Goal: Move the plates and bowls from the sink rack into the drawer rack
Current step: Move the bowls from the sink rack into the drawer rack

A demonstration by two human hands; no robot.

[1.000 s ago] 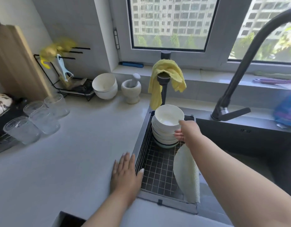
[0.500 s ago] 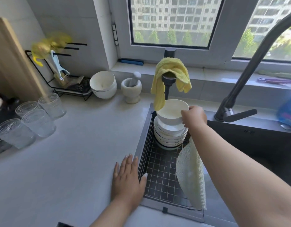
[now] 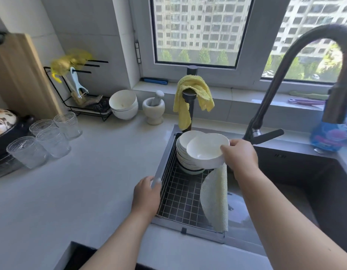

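Observation:
My right hand (image 3: pixel 239 156) pinches the right rim of a white bowl (image 3: pixel 204 151) and holds it just above and to the right of a stack of white bowls (image 3: pixel 185 152). The stack stands at the far end of the wire sink rack (image 3: pixel 180 199), which is set in the left side of the sink. My left hand (image 3: pixel 146 195) rests on the rack's left edge with its fingers curled over the rim. A dark opening (image 3: pixel 79 256) shows at the bottom edge below the counter; what is inside is hidden.
A pale mesh mat (image 3: pixel 215 199) hangs over the rack's right side. A dark faucet (image 3: pixel 281 78) arches over the sink (image 3: pixel 305 182). A yellow cloth (image 3: pixel 192 98), a mortar (image 3: pixel 153 109), two more bowls (image 3: pixel 123 104) and several glasses (image 3: pixel 49 137) are on the counter.
My right hand has lifted the top bowl off the stack and drawn it right and towards me. My left hand has shifted from flat on the counter onto the rack's left edge.

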